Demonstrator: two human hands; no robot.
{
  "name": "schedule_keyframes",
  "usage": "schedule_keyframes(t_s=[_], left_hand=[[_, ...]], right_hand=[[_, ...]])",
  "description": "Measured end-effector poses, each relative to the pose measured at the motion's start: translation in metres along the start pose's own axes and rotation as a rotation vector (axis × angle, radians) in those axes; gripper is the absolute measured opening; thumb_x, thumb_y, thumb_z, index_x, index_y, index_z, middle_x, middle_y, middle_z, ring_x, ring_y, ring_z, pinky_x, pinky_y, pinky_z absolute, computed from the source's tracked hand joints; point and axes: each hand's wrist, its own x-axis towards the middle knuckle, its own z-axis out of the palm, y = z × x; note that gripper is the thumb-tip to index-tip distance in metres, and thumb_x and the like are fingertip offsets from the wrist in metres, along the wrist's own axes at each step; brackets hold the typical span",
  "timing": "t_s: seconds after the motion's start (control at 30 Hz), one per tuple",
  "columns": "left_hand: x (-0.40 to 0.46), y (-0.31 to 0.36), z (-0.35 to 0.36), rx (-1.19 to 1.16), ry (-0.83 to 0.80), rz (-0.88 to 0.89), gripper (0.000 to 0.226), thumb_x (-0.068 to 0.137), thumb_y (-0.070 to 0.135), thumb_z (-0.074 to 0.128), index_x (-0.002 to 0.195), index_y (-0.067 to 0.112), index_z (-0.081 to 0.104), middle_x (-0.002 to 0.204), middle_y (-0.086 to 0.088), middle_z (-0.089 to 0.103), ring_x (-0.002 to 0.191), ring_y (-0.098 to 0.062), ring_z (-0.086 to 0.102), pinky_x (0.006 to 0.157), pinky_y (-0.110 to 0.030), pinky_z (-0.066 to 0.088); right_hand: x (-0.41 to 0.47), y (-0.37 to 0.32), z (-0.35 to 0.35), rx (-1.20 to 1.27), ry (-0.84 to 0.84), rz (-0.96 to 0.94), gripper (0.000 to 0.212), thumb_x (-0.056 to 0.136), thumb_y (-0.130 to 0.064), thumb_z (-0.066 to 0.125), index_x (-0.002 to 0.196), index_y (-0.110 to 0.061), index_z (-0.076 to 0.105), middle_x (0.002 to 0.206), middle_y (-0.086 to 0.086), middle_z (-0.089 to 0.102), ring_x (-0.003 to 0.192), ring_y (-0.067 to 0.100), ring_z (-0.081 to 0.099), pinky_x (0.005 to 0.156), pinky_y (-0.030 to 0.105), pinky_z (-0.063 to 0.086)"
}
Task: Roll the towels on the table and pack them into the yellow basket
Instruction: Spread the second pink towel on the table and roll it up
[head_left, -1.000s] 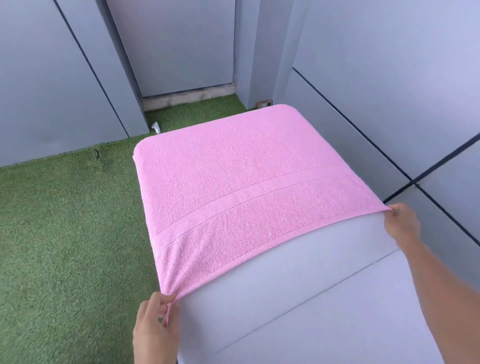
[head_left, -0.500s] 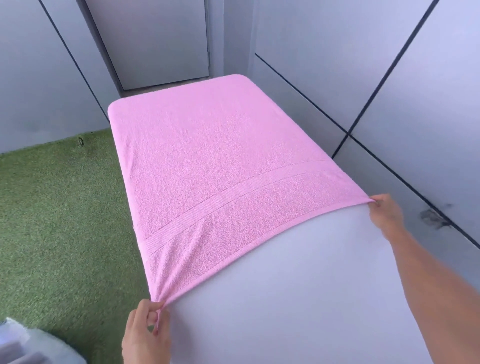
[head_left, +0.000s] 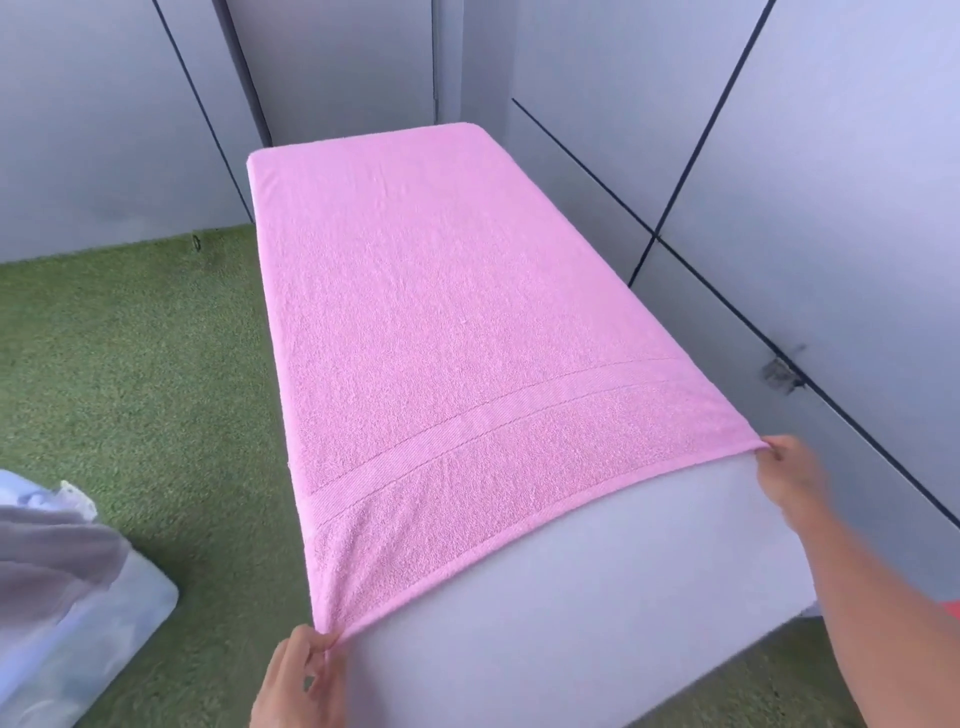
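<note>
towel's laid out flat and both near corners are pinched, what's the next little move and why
Probably fold the near edge over and start rolling away from the body. The pink towel lies flat along the white table, and the left hand and right hand each pinch a near corner, so the hem is taut and ready to turn. No yellow basket is in view.

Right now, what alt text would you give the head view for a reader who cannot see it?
A pink towel lies spread flat on a white table, its two near corners pinched by the person's left hand and right hand. Green turf and grey wall panels surround the table; pale bundled fabric sits at lower left.
</note>
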Motion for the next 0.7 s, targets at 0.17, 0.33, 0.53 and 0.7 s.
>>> schedule_keyframes(t_s=[0.17, 0.33, 0.53, 0.7], left_hand=[[-0.084, 0.031, 0.021, -0.072, 0.311, 0.010, 0.004, 0.070, 0.028, 0.057, 0.073, 0.027, 0.060, 0.075, 0.006, 0.049, 0.067, 0.002, 0.050, 0.058, 0.000, 0.035], [-0.135, 0.032, 0.031, -0.066, 0.354, -0.032, 0.013, 0.079, 0.027, 0.064, 0.072, 0.028, 0.054, 0.069, -0.001, 0.051, 0.068, 0.000, 0.052, 0.055, -0.012, 0.039], [-0.139, 0.061, 0.021, 0.330, 0.266, -0.148, 0.022, 0.084, 0.018, 0.067, 0.095, 0.033, 0.056, 0.106, -0.001, 0.045, 0.099, -0.026, 0.045, 0.066, -0.040, 0.046], [-0.135, 0.092, 0.041, 0.658, 0.163, 0.142, 0.061, 0.055, -0.003, 0.081, 0.104, 0.027, 0.061, 0.106, -0.003, 0.053, 0.091, -0.026, 0.051, 0.067, -0.041, 0.049]], right_hand=[[-0.025, 0.040, -0.022, 0.004, -0.025, -0.053, 0.023, 0.092, -0.008, 0.047, 0.075, 0.000, 0.059, 0.064, 0.014, 0.053, 0.059, 0.023, 0.047, 0.052, 0.031, 0.031], [-0.034, 0.073, -0.036, 0.004, -0.126, -0.051, 0.022, 0.092, -0.019, 0.048, 0.098, -0.005, 0.063, 0.083, 0.010, 0.062, 0.077, 0.026, 0.058, 0.056, 0.028, 0.034], [-0.066, 0.056, -0.057, -0.397, -0.232, -0.357, 0.052, 0.092, -0.020, 0.056, 0.142, -0.025, 0.040, 0.149, 0.013, 0.037, 0.140, 0.034, 0.027, 0.114, 0.047, 0.022], [-0.113, 0.041, -0.059, -0.412, -0.248, -0.631, 0.046, 0.088, -0.006, 0.052, 0.130, -0.025, 0.054, 0.135, -0.002, 0.050, 0.123, 0.024, 0.047, 0.091, 0.044, 0.047]])
